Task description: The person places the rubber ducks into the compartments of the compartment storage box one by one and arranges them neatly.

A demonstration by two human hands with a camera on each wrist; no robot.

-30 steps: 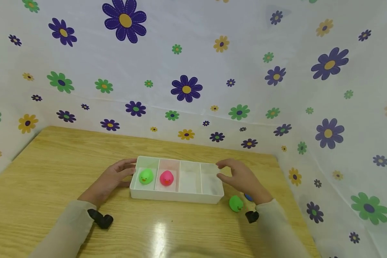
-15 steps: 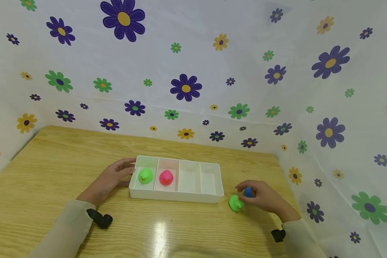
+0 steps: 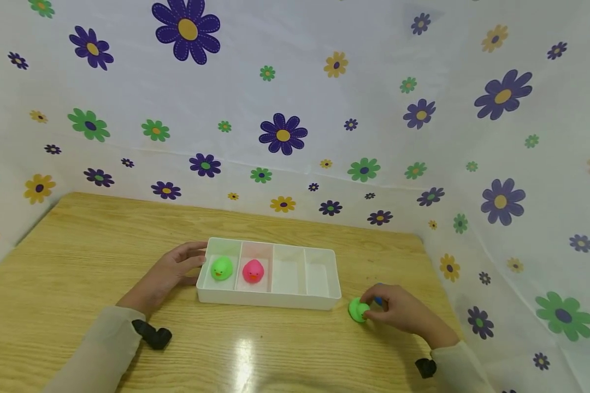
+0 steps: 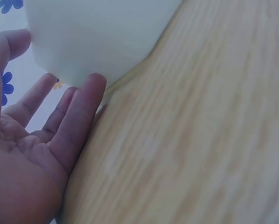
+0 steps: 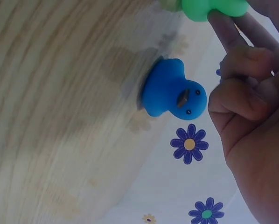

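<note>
A white four-section box (image 3: 267, 299) sits on the table, with a green rubber duck (image 3: 222, 268) in its leftmost section and a pink rubber duck (image 3: 253, 271) beside that. Relaxed fingers of my left hand (image 3: 169, 273) rest at the box's left end; the left wrist view shows fingertips against its white wall (image 4: 97, 42). To the right of the box, my right hand (image 3: 403, 312) pinches the head of a second green rubber duck (image 3: 357, 310) between thumb and finger. Behind that hand, a blue rubber duck (image 5: 170, 88) is mostly hidden in the head view.
The wooden table (image 3: 187, 349) runs back to a white flowered cloth (image 3: 246, 142), which also hangs along the left and right sides. Both forearms come in from the front edge, each with a black wrist strap (image 3: 152, 334).
My right hand has left the box's right end, moved right and toward me past the blue duck, and now grips the green duck. My left hand and the box have stayed put.
</note>
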